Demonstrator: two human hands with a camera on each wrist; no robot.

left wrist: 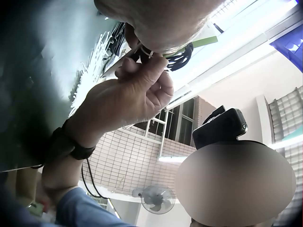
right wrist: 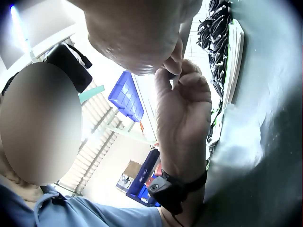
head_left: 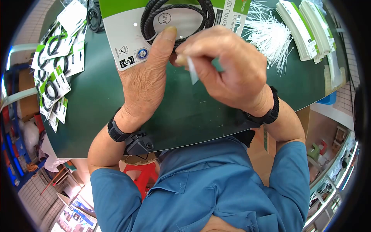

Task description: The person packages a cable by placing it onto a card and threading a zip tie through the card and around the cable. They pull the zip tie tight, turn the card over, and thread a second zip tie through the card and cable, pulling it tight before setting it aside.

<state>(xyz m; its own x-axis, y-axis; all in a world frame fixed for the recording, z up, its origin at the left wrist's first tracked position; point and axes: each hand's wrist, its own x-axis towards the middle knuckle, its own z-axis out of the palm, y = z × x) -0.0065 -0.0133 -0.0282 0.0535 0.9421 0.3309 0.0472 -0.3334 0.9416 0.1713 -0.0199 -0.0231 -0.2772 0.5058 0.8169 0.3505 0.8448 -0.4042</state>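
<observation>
In the head view a card point(head_left: 112, 38) with a coiled black braided cable point(head_left: 210, 15) is held up at the top centre. The left hand point(head_left: 145, 83) grips its lower edge, thumb over the front beside the coil. The right hand point(head_left: 235, 67) pinches a small white strip point(head_left: 192, 70), fingers curled, just right of the left thumb and below the coil. Both hands' fingertips nearly meet there; what lies between them is partly hidden. In the left wrist view the right hand point(left wrist: 128, 97) pinches close to the dark cable point(left wrist: 182, 59).
Carded cables point(head_left: 54, 83) lie heaped at the left of the green table point(head_left: 92, 108). A pile of white ties point(head_left: 270, 38) lies at the upper right, beside stacked cards point(head_left: 297, 31). A loose black cable point(head_left: 94, 19) rests near the top left.
</observation>
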